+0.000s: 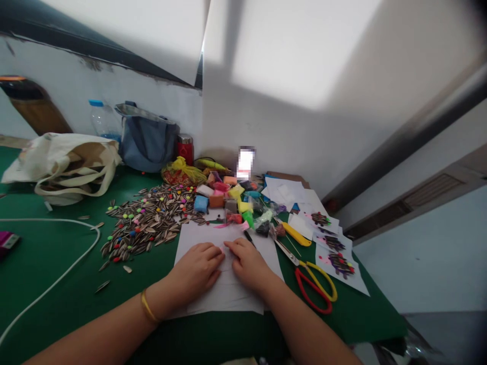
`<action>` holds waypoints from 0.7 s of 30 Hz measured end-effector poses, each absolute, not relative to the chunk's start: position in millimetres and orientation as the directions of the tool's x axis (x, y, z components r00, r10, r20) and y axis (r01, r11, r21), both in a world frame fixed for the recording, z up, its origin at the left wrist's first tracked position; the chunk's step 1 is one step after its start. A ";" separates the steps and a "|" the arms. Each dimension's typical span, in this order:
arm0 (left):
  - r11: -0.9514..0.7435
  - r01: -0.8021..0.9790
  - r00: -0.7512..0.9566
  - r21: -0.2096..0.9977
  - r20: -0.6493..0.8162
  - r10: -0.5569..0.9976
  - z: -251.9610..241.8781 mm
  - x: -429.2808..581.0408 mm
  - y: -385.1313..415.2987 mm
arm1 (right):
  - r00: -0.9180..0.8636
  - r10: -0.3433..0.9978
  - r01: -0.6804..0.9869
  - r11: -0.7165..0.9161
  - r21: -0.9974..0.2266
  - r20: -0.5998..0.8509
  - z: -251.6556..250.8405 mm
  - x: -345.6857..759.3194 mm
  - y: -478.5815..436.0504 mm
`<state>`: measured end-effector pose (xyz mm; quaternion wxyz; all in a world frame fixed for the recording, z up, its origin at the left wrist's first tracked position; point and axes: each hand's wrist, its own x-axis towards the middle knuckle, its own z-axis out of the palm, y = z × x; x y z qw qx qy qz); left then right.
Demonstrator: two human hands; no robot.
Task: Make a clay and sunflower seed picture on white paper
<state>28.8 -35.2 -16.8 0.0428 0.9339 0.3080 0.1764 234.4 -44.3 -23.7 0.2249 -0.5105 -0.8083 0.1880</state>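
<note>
A small stack of white paper [243,299] lies in front of me on the table. My left hand [200,266] rests on it, palm down, with its fingers laid forward and the thumb apart. Beside it, my right hand [249,263] is also on the paper, its index finger stretched toward the left fingertips and nothing visible in its grip. A tiny pink spot [222,249] shows between the fingertips; the fingers partly cover it. Just beyond my right hand lies a black pen [248,235]. Pink clay [244,227] sits at the paper's far edge.
Sunflower seeds [152,218] mixed with coloured balls lie left. Behind the paper are packets of coloured clay [216,201] and a propped phone [245,162]. At right are scissors [314,286], a yellow cutter [296,234] and decorated sheets [359,279]. A white cable [81,258] crosses the left.
</note>
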 end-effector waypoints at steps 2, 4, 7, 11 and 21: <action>-0.801 0.573 0.745 0.173 0.296 0.598 -16.7 29.1 -35.8 | -0.374 0.913 0.738 0.401 -0.543 0.166 -24.0 235.0 -43.9; -0.790 0.591 0.732 0.166 0.303 0.611 -16.1 29.7 -36.4 | -0.376 0.912 0.737 0.402 -0.544 0.165 -23.5 234.9 -44.1; -0.797 0.573 0.737 0.193 0.306 0.603 -13.8 29.5 -35.6 | -0.375 0.911 0.735 0.404 -0.545 0.169 -23.4 234.7 -44.7; -0.804 0.543 0.729 0.243 0.339 0.595 -8.3 24.0 -30.1 | -0.383 0.905 0.724 0.420 -0.548 0.187 -24.8 235.5 -44.8; -0.704 0.669 0.663 0.240 0.234 0.711 -3.6 24.9 -25.7 | -0.424 0.883 0.691 0.459 -0.558 0.202 -21.6 237.1 -46.3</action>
